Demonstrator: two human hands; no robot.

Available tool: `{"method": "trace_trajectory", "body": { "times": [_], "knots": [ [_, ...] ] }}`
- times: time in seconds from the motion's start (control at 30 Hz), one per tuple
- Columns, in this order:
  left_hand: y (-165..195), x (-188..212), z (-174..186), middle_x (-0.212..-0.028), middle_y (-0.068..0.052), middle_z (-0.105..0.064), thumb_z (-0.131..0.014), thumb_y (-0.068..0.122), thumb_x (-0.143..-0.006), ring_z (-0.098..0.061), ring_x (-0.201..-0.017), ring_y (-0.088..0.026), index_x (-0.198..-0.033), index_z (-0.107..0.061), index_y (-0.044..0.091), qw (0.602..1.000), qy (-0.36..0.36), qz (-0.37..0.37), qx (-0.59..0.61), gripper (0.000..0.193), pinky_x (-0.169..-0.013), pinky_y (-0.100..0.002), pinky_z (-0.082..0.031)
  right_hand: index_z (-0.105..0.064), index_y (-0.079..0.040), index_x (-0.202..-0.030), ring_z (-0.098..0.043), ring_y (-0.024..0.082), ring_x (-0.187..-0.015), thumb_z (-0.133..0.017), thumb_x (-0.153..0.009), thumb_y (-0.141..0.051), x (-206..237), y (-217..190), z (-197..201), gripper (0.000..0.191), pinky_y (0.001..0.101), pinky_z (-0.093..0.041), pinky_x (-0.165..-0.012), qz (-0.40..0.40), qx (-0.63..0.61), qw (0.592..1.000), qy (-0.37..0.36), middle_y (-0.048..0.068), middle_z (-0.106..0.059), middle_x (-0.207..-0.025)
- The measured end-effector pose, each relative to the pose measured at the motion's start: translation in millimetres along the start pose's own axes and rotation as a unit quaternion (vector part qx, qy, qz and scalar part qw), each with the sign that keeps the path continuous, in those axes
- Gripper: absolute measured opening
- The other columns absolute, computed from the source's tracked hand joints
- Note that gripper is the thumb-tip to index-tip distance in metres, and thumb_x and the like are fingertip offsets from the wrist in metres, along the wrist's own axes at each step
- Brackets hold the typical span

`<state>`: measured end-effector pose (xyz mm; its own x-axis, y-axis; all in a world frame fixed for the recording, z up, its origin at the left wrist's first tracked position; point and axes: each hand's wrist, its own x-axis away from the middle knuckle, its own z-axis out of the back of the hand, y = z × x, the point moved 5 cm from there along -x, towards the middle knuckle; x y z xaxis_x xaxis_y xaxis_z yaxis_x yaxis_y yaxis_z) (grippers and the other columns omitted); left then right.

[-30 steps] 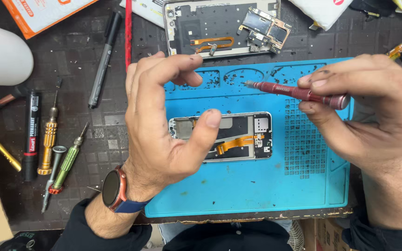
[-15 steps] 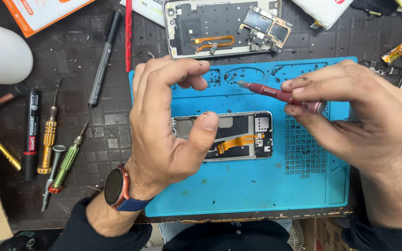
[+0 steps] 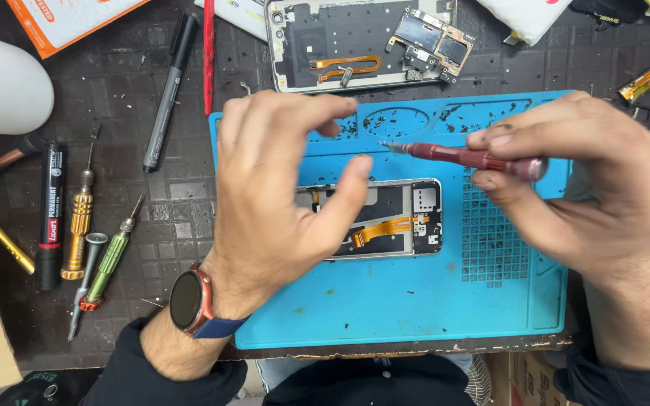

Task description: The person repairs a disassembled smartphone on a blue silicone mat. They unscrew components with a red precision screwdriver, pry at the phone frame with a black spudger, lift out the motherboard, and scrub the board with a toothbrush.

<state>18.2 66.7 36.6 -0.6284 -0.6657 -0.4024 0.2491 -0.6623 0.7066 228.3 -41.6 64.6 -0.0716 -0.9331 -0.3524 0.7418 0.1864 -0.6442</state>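
While the right hand (image 3: 596,188) pinches a red screwdriver (image 3: 468,156) between thumb and fingertips, its tip pointing left, the left hand (image 3: 272,195) hovers half-open with nothing in it, thumb lying over the opened phone (image 3: 393,218). That phone lies on the blue mat (image 3: 415,316), just below the screwdriver's tip and partly under the left palm. Beyond the left hand's knuckles sits a second gutted phone (image 3: 355,37), and out past its wrist lie a yellow driver (image 3: 79,225), a green driver (image 3: 110,259) and a black marker (image 3: 50,214).

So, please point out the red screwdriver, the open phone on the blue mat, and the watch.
red screwdriver (image 3: 453,155), head view, middle of shaft.
open phone (image 3: 404,218), head view, inside, near orange flex cable.
watch (image 3: 187,299), head view, dark face.
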Motion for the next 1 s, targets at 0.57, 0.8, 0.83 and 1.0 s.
{"method": "trace_trajectory", "body": {
  "times": [0.57,0.8,0.83,1.0],
  "knots": [
    [-3,2,-17,-0.1,0.0,-0.064,-0.083,0.019,-0.092,-0.059,-0.103,-0.024,-0.105,-0.077,0.014,0.996,-0.076,-0.031,-0.035,0.015,-0.11,-0.047,-0.04,-0.056,-0.001,-0.109,-0.075,0.023,-0.098,-0.08,-0.09,0.007,16,13,4,0.031,0.0283,-0.06,-0.08,-0.043,-0.061,0.997,-0.019,0.017,-0.07,-0.101],
    [-3,2,-16,-0.096,0.0,-0.064,-0.082,0.019,-0.094,-0.059,-0.099,-0.022,-0.103,-0.077,0.014,0.997,-0.073,-0.025,-0.031,0.011,-0.11,-0.047,-0.04,-0.058,-0.003,-0.108,-0.074,0.022,-0.096,-0.081,-0.088,0.005,17,13,6,0.032,0.0284,-0.059,-0.077,-0.062,-0.063,0.996,-0.024,0.018,-0.072,-0.102],
    [-3,2,-17,-0.096,0.0,-0.064,-0.082,0.019,-0.094,-0.06,-0.099,-0.022,-0.103,-0.077,0.014,0.997,-0.071,-0.025,-0.031,0.011,-0.11,-0.047,-0.04,-0.058,-0.002,-0.105,-0.074,0.022,-0.092,-0.082,-0.084,0.005,17,14,7,0.032,0.0286,-0.056,-0.072,-0.067,-0.046,0.996,-0.026,0.019,-0.073,-0.102],
    [-4,2,-17,-0.096,0.0,-0.064,-0.082,0.019,-0.093,-0.06,-0.1,-0.022,-0.103,-0.078,0.014,0.997,-0.063,-0.025,-0.033,0.011,-0.111,-0.047,-0.04,-0.056,-0.003,-0.111,-0.075,0.023,-0.095,-0.08,-0.089,0.006,16,12,6,0.034,0.0296,-0.061,-0.077,-0.031,-0.049,0.998,-0.034,0.018,-0.071,-0.104]
  ]
}}
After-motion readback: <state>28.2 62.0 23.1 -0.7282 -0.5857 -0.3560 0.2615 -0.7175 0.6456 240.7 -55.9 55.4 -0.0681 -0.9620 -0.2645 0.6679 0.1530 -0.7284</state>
